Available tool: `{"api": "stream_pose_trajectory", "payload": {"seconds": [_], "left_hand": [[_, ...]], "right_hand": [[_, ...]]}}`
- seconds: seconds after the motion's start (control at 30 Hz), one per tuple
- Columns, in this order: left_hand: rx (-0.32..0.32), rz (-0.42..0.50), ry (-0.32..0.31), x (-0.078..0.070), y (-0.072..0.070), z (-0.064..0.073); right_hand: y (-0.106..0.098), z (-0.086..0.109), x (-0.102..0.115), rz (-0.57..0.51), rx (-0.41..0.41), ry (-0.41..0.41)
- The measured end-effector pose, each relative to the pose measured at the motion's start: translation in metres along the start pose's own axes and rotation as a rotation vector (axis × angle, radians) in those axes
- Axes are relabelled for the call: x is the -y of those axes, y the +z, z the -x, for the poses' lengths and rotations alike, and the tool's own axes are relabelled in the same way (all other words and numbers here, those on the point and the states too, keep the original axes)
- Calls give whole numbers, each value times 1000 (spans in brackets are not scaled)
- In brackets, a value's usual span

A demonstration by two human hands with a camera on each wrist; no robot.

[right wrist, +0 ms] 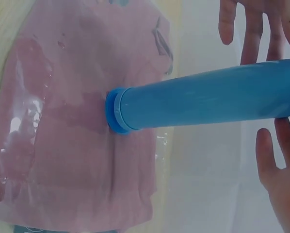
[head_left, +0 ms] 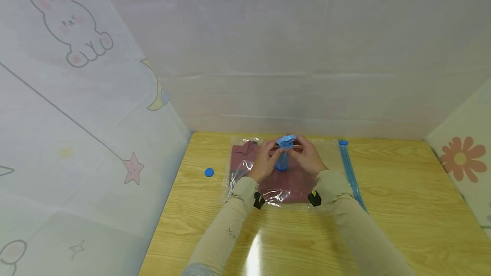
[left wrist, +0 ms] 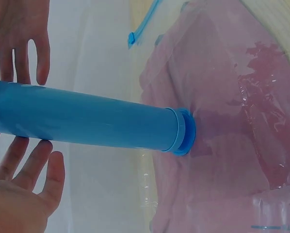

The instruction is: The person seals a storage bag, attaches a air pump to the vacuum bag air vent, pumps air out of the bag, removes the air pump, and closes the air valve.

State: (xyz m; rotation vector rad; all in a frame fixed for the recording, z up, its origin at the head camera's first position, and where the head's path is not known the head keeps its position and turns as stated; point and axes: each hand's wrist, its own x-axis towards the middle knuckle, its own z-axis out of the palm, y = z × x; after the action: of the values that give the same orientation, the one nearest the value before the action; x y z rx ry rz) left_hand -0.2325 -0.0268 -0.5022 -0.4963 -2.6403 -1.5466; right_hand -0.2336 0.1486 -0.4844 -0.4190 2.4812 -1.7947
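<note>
A blue hand pump [head_left: 282, 162] stands upright, its round foot on a transparent vacuum storage bag [head_left: 327, 152]. Inside the bag lies a folded dark red garment [head_left: 291, 184] with a collar at the far left. From the left, my left hand [head_left: 264, 162] holds the upper part of the pump; in the left wrist view its fingers [left wrist: 53, 177] touch the blue barrel. My right hand [head_left: 310, 159] holds the same upper part from the other side, its fingers [right wrist: 265, 150] against the barrel in the right wrist view. The bag's valve is hidden beneath the pump's foot.
A round blue cap [head_left: 209, 172] lies on the wooden table [head_left: 184, 208] left of the bag. Along the bag's right edge runs a blue zip seal [head_left: 350, 173] with a slider [head_left: 343, 142] at its far end. A pale sheet [head_left: 253, 97] hangs behind the table.
</note>
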Motion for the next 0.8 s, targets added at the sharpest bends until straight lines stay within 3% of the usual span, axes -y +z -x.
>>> {"api": "stream_pose_trajectory", "payload": {"seconds": [0.13, 0.3, 0.5, 0.8], "left_hand": [[2, -8, -27, 0, 0, 1], [9, 51, -62, -2, 1, 3], [-7, 54, -55, -2, 1, 5], [29, 6, -36, 2, 3, 5]], "right_hand": [[4, -1, -1, 66, -42, -4], [8, -3, -1, 120, -70, -9], [14, -3, 5, 151, -117, 79], [18, -2, 17, 249, -161, 166]]}}
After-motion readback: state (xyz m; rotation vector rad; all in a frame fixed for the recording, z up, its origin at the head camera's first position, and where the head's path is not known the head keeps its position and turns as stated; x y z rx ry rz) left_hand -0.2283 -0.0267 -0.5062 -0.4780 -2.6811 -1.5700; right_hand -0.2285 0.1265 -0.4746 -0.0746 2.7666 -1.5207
